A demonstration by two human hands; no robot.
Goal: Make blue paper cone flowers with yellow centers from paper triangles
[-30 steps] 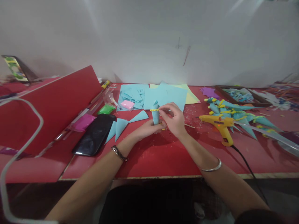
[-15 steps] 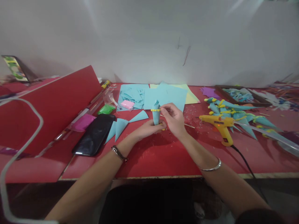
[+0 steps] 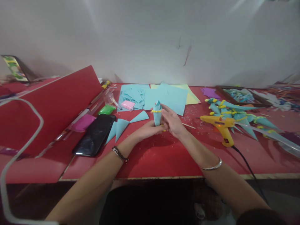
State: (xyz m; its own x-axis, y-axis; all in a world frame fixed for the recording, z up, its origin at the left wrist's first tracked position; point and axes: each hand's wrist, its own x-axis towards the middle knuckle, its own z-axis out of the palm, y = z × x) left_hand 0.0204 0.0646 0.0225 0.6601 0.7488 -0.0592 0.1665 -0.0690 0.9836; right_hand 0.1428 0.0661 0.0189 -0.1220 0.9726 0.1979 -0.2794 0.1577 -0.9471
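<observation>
A rolled blue paper cone (image 3: 157, 118) with a band of small yellow beads round its upper part and a swirled top stands upright between my hands. My left hand (image 3: 150, 130) is wrapped round its lower part, thumb across the front. My right hand (image 3: 172, 122) touches its right side near the yellow band, fingers curled behind it and partly hidden. A bit of yellow shows under my fingers. Flat blue paper cones (image 3: 122, 127) lie to the left of my left hand.
On the right lie a yellow glue gun (image 3: 221, 126) with a black cord and several decorated blue cones (image 3: 243, 120). A black phone (image 3: 93, 136), green packet (image 3: 106, 109) and red board (image 3: 53, 109) are on the left. Blue sheets (image 3: 168, 97) lie behind.
My right hand's fingers have moved from pinching at the yellow band to lying round the cone's right side. The left hand keeps its hold, and the cone is turned slightly.
</observation>
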